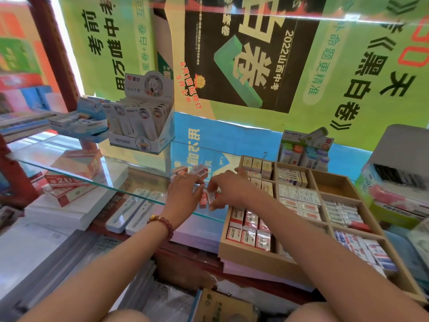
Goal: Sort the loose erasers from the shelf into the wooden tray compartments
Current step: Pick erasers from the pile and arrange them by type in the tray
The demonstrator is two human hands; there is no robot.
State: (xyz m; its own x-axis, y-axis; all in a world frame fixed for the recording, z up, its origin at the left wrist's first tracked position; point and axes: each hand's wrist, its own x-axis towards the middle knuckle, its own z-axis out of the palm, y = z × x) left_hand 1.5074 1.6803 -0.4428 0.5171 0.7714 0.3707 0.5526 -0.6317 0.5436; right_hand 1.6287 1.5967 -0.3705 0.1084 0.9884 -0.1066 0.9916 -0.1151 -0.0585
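1. Erasers (248,231) in wrappers stand in rows in the near-left compartment of the wooden tray (246,257) at the right. Its other compartments hold more small packs.
2. Left hand (183,194), with a bead bracelet (162,223) at the wrist and 1 ring, reaches palm down over the glass shelf (92,168). Its fingers curl downward, and I cannot tell whether they grip anything.
3. Right hand (228,191), just beside it at the tray's left edge, pinches a white-and-red eraser (211,196) between thumb and fingertips, low over the shelf.
4. Loose erasers (197,170) lie in a small heap on the glass — just beyond the left hand's knuckles.
5. Farther back stands an open display box (141,122) of carded items — printed posters (250,61) hang behind it.
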